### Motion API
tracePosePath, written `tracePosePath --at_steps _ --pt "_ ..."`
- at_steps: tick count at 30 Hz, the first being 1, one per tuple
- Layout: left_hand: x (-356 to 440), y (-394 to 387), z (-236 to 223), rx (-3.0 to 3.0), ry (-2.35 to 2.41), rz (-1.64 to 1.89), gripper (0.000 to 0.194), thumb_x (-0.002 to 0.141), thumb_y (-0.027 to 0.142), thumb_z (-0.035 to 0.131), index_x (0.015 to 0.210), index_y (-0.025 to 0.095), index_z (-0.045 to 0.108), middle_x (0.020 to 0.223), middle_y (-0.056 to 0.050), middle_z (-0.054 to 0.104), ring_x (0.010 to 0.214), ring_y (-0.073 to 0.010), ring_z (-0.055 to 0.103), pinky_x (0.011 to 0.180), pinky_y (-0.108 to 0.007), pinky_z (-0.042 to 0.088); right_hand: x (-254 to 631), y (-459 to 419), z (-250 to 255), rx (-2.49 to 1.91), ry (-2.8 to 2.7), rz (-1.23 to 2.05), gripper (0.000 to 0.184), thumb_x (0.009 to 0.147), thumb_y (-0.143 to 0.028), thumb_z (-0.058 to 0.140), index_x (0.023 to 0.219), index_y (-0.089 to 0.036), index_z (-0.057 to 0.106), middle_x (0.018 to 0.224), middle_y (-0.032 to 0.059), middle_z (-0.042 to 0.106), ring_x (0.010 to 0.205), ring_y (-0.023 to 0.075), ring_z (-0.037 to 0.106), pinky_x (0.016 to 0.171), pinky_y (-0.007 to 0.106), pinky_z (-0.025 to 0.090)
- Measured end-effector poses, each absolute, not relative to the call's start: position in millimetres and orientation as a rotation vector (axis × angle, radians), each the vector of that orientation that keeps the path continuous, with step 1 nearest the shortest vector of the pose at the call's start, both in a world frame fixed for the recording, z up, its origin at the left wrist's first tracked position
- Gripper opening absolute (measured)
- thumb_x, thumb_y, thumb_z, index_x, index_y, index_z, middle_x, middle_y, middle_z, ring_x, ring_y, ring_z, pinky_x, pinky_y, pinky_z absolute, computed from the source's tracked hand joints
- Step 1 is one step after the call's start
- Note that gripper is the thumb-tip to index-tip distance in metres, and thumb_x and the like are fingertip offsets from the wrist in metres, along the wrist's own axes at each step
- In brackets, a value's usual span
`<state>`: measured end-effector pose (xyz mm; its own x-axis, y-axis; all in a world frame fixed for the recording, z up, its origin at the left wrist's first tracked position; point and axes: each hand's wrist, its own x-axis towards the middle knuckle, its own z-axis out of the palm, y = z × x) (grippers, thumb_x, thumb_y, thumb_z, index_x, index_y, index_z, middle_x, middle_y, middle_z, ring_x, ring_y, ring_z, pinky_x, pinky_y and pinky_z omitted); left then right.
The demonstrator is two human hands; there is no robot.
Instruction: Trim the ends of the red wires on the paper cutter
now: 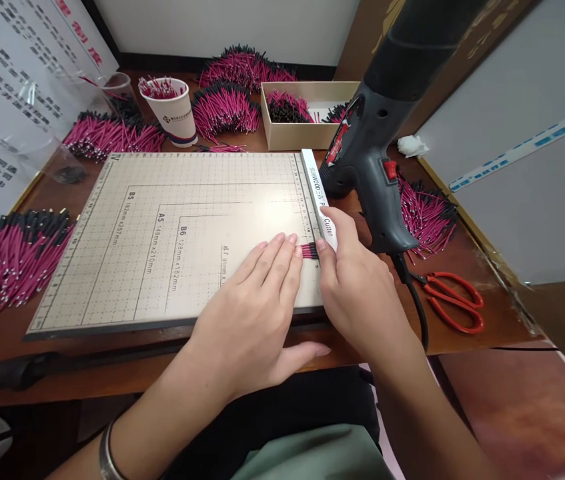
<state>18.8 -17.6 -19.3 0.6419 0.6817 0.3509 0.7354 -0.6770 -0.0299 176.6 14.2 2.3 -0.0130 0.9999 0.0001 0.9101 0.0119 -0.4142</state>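
A paper cutter (187,240) with a gridded cream board lies in front of me. My left hand (257,307) rests flat on its right part, fingers stretched out and thumb spread toward me. From under those fingertips a small row of pink wires with black ends (308,251) sticks out toward the white rail (316,190); the rest of the row is hidden. At the rail's near end, my right hand (362,280) is closed around it. The right thumb tip lies beside the black wire ends, while the index finger bends over the rail's far side.
Heaps of pink wires (227,110) lie around the board. Behind it stand a paper cup (169,113) of wires and an open box (289,137). To the right are a heat gun (375,153) with its cord and red-handled scissors (455,300). A black lever (27,370) runs along the front edge.
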Motion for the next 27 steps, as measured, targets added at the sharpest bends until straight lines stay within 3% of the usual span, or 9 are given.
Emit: tracePosePath --at_steps 6,10,13,16,19,22,27 --pt "18 -17 -20 -2.69 -1.166 -0.485 0.1 0.092 0.072 0.052 0.142 -0.013 0.051 0.149 -0.034 0.05 0.142 -0.0438 0.05 0.118 -0.052 0.043 180 11 -1 -1.857 -2.011 0.426 0.051 0.103 -0.032 0.036 0.15 -0.015 0.044 0.126 0.0171 0.071 0.108 0.037 0.071 0.087 0.051 0.057" --pt "18 -17 -21 -2.693 -1.151 -0.488 0.095 0.096 0.07 0.045 0.141 -0.014 0.051 0.15 -0.034 0.05 0.142 -0.0439 0.05 0.117 -0.053 0.043 182 11 -6 -1.793 -1.993 0.427 0.049 0.102 -0.025 0.036 0.148 -0.016 0.046 0.13 0.0171 0.069 0.106 0.0354 0.072 0.086 0.052 0.058" --pt "19 -18 -21 -2.684 -1.161 -0.484 0.092 0.099 0.067 0.038 0.142 -0.014 0.051 0.151 -0.034 0.049 0.142 -0.0429 0.05 0.117 -0.052 0.043 186 9 -6 -1.662 -1.81 0.539 0.046 0.1 -0.022 0.038 0.146 -0.021 0.048 0.137 0.0128 0.066 0.113 0.031 0.071 0.096 0.053 0.057" --pt "20 -19 -21 -2.66 -1.164 -0.475 0.09 0.101 0.065 0.035 0.143 -0.013 0.05 0.152 -0.033 0.048 0.142 -0.0423 0.05 0.117 -0.052 0.043 193 0 -3 -1.365 -1.431 0.543 0.037 0.097 -0.015 0.043 0.131 -0.023 0.057 0.139 0.0078 0.065 0.125 0.0233 0.066 0.106 0.045 0.056" --pt "20 -19 -22 -2.639 -1.156 -0.469 0.089 0.102 0.064 0.035 0.143 -0.013 0.049 0.153 -0.032 0.048 0.142 -0.0425 0.051 0.117 -0.052 0.042 204 -13 -2 -1.176 -1.148 0.404 0.024 0.091 -0.009 0.052 0.11 -0.02 0.064 0.118 0.0057 0.072 0.108 0.0196 0.073 0.096 0.04 0.061" --pt "20 -19 -23 -2.632 -1.144 -0.47 0.087 0.102 0.063 0.035 0.144 -0.013 0.049 0.153 -0.032 0.047 0.142 -0.0423 0.05 0.118 -0.052 0.039 215 -24 -7 -1.143 -1.066 0.303 0.017 0.09 -0.009 0.061 0.101 -0.02 0.068 0.103 0.0037 0.075 0.084 0.0164 0.075 0.079 0.034 0.062" --pt "20 -19 -22 -2.632 -1.119 -0.47 0.086 0.102 0.061 0.039 0.144 -0.013 0.049 0.153 -0.031 0.048 0.142 -0.0423 0.05 0.118 -0.05 0.037 231 -24 -20 -1.179 -1.127 0.218 0.012 0.094 -0.016 0.064 0.105 -0.019 0.069 0.099 0.0051 0.074 0.087 0.0177 0.074 0.076 0.034 0.062"
